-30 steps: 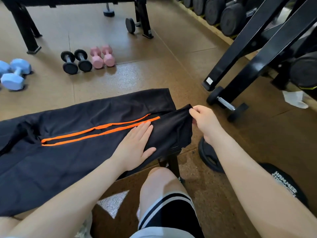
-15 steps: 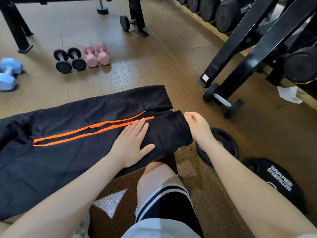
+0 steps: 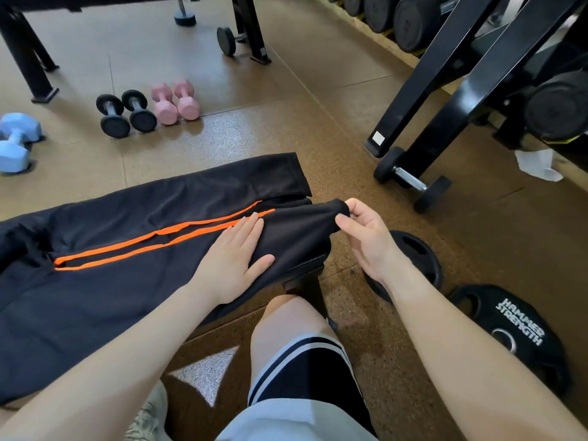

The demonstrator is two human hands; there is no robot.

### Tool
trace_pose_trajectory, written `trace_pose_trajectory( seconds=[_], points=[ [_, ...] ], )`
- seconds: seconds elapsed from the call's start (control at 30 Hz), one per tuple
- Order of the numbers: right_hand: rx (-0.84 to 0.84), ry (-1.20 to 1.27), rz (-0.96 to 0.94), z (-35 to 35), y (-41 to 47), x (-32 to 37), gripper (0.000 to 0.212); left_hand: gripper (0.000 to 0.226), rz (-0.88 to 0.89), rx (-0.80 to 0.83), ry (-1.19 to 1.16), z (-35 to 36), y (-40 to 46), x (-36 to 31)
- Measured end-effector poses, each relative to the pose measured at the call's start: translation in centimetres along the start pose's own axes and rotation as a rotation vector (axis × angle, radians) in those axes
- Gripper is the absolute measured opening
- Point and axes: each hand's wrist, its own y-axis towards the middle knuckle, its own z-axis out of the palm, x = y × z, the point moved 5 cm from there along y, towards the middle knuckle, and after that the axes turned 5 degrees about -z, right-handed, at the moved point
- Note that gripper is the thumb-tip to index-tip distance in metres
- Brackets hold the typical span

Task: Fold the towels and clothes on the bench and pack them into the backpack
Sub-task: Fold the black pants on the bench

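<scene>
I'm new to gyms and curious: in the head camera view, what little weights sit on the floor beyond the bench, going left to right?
Light blue dumbbells → a pair of black dumbbells → a pair of pink dumbbells → further right, a black dumbbell by the rack's foot.

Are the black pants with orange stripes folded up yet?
Not yet. The black pants lie spread along the bench; the left hand presses them flat, and the right hand pinches only the leg end.
</scene>
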Motion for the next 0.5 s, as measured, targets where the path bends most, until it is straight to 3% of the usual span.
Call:
trace_pose_trajectory(
  seconds=[0.07, 0.17, 0.23, 0.37, 0.5],
  points=[
    [0.028, -0.01, 0.007, 0.1, 0.4, 0.5, 0.019, 0.096, -0.011, 0.001, -0.013, -0.1, -0.1, 0.1],
    [0.111, -0.482, 0.011, -1.1, 0.1, 0.0, 0.009, 0.103, 0.007, 0.013, 0.021, 0.0, -0.3, 0.1],
    [0.178, -0.707, 0.121, -2.3, -0.5, -1.5, 0.008, 0.103, 0.013, 0.02, 0.057, 0.1, -0.4, 0.0],
    [0.128, -0.527, 0.456, -2.9, -1.4, -2.8, 0.015, 0.1, 0.003, 0.036, 0.057, -0.2, -0.4, -0.3],
    [-0.19, -0.388, 0.387, -2.5, 1.2, -2.7, 0.037, 0.1, -0.023, 0.002, 0.059, -0.5, 0.0, -0.2]
  ],
)
